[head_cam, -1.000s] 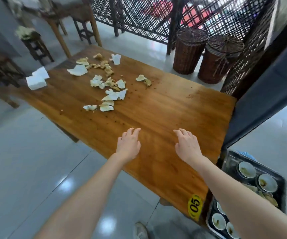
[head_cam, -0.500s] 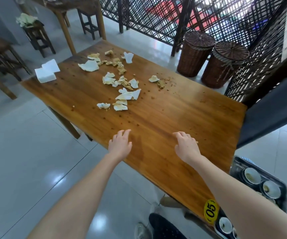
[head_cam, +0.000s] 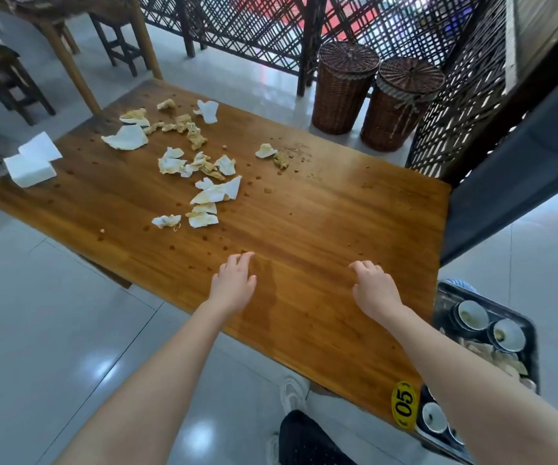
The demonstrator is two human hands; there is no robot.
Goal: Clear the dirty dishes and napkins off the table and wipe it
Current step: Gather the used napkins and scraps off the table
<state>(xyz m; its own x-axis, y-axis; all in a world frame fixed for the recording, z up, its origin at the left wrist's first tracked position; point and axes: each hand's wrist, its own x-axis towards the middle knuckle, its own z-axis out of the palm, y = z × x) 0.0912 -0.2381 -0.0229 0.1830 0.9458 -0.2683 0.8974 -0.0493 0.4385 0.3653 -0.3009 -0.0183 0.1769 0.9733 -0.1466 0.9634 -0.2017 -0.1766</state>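
Left hand (head_cam: 234,287) and right hand (head_cam: 376,290) barely shifted; napkins (head_cam: 215,193) drift toward centre frame.
Both hover empty, fingers relaxed, over the table (head_cam: 321,229); napkins upper left come next, dishes (head_cam: 472,315) already in the tub (head_cam: 534,350) lower right.

The table (head_cam: 321,223) is varnished wood with a soft shine. At 11 o'clock lie crumpled paper napkins (head_cam: 217,193), matt and stained. The floor (head_cam: 36,313) tiles are glossy; the baskets (head_cam: 344,92) are rough wicker.

Both hands (head_cam: 234,286) (head_cam: 376,290) empty over table (head_cam: 304,213); napkins (head_cam: 200,169) scattered.
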